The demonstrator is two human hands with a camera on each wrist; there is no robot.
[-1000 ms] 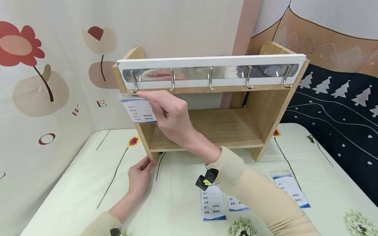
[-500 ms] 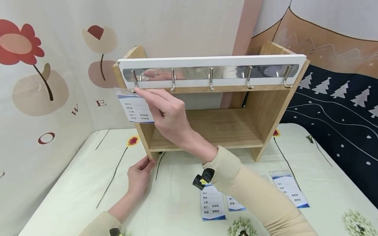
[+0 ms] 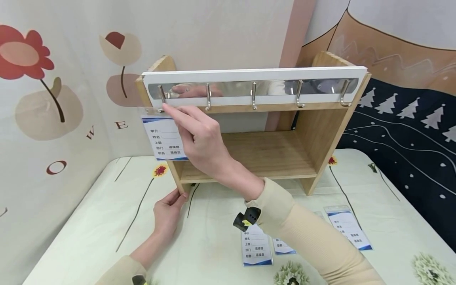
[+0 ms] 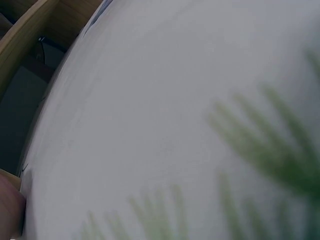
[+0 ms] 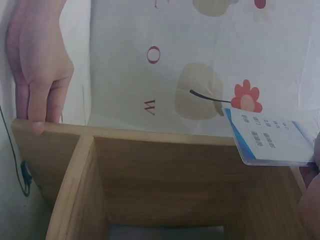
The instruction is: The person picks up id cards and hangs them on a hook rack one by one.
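Observation:
My right hand [image 3: 204, 140] pinches the top edge of a name badge [image 3: 164, 138] in a clear plastic sleeve. The badge hangs down in front of the left side of a small wooden shelf [image 3: 270, 152], its top right at the tip of the leftmost metal hook [image 3: 162, 93]. I cannot tell whether the hook passes through the sleeve's slot. In the right wrist view the badge [image 5: 265, 137] shows beside the shelf's side panel. Low down, my left hand [image 3: 167, 213] grips the foot of the shelf's left side panel, with fingers and thumb on either side.
A white hook rail [image 3: 256, 74] with several hooks runs across the shelf's upper front. On the cloth-covered table lie a badge [image 3: 256, 247], another badge [image 3: 284, 246] partly under the right sleeve, and a third badge [image 3: 349, 229] at right. A printed curtain [image 3: 228, 31] hangs behind.
The right hand has risen slightly with the badge. The badge's lower end has swung down, so it now hangs lower and straighter. The left hand has kept its place.

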